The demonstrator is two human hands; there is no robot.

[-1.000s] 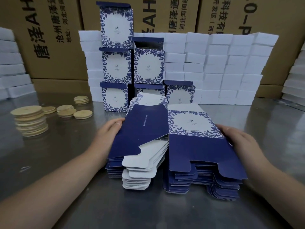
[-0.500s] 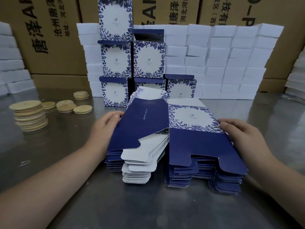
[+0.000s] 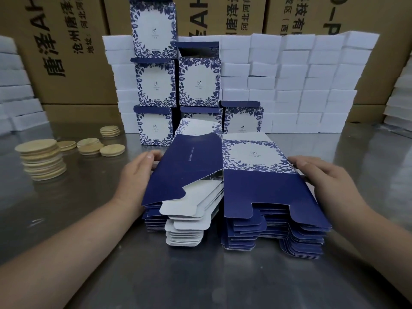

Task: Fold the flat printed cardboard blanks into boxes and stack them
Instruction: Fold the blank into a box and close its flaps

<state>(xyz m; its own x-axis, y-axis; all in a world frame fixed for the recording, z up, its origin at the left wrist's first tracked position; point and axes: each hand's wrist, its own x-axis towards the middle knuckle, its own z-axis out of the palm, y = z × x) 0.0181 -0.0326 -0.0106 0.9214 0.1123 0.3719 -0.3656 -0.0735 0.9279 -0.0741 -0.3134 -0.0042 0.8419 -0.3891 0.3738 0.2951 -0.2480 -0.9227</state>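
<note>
Blank [image 3: 256,166] on top of the pile of flats [image 3: 274,233], mid-bench [image 3: 200,282], in front of the finished boxes [image 3: 156,83]. My left hand [image 3: 136,175] grips its left edge, fingers curled round it, tilting the navy panel up about the centre crease so the sleeve can open. My right hand [image 3: 327,184] rests with fingers near straight on the right edge, pinning the floral panel flat. Long axis left–right, I judge; crease runs away from me, bottom flaps point at me
</note>
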